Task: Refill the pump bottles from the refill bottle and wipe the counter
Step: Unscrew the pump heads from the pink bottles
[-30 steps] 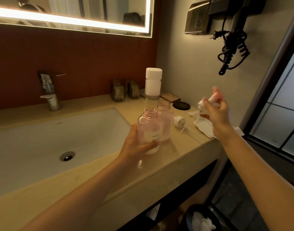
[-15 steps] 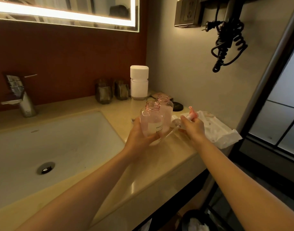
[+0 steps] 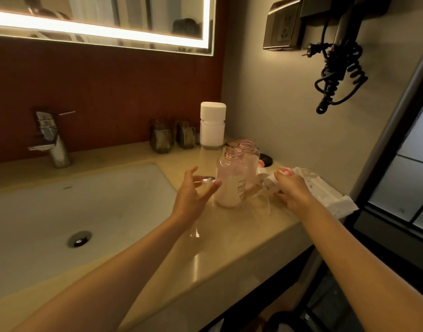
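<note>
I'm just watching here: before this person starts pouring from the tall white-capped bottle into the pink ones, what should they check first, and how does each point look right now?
1. Both pump bottles open: ok. The front pink bottle and the rear pink bottle show bare threaded necks.
2. Bottles upright on the counter: ok.
3. Refill bottle uncapped: not ok, its white cap is on.
4. Left hand free to take it: ok, open and beside the front bottle, holding nothing.
5. Right hand free: not ok, it is on a pump head by the wipes pack.
6. Fill level in the refill bottle: cannot tell.
</note>
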Tool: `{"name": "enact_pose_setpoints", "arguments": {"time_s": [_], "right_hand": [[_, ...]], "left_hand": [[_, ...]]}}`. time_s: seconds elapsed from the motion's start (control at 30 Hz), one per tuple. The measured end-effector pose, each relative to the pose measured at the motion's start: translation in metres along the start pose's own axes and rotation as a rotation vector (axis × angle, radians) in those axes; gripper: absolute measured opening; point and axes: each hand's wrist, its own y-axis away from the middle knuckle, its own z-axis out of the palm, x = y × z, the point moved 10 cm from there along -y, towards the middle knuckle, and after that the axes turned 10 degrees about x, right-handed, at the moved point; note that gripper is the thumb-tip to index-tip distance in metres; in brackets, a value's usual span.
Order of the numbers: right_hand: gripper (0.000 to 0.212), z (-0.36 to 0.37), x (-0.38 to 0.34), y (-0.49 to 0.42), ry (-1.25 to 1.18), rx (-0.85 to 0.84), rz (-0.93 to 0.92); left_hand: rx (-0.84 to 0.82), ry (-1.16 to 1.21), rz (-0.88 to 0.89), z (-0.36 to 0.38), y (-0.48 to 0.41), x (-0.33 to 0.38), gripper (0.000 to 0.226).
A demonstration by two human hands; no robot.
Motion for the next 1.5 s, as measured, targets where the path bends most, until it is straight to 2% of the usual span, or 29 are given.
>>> {"name": "enact_pose_setpoints", "arguments": {"time_s": [0.13, 0.33, 0.43, 0.6, 0.83, 1.2, 1.4, 1.5], "right_hand": [[0.030, -0.010, 0.003, 0.025, 0.022, -0.004, 0.050], [0.036, -0.022, -0.013, 0.059, 0.142, -0.009, -0.118], [0.049, -0.023, -0.014, 0.074, 0.176, 0.002, -0.154], [0.042, -0.016, -0.034, 0.103, 0.272, 0.005, -0.307], [0.046, -0.020, -0.020, 0.120, 0.335, -0.018, -0.300], [0.048, -0.025, -0.007, 0.114, 0.350, -0.041, -0.304], [0.032, -0.023, 0.005, 0.106, 0.435, -0.093, -0.324], [0.043, -0.016, 0.010, 0.105, 0.521, -0.140, -0.343]], "left_hand": [[0.052, -0.051, 0.053, -0.032, 0.012, 0.010, 0.066], [0.051, -0.072, 0.083, -0.064, 0.043, 0.027, 0.055], [0.067, -0.060, 0.068, -0.082, 0.057, 0.026, 0.051], [0.105, -0.054, 0.051, -0.115, 0.074, 0.026, 0.048], [0.174, -0.035, 0.028, -0.151, 0.092, 0.017, 0.043], [0.180, -0.048, 0.043, -0.134, 0.104, 0.018, 0.038], [0.144, -0.029, 0.029, -0.103, 0.102, 0.019, 0.036], [0.128, 0.003, -0.003, -0.086, 0.097, 0.019, 0.036]]}}
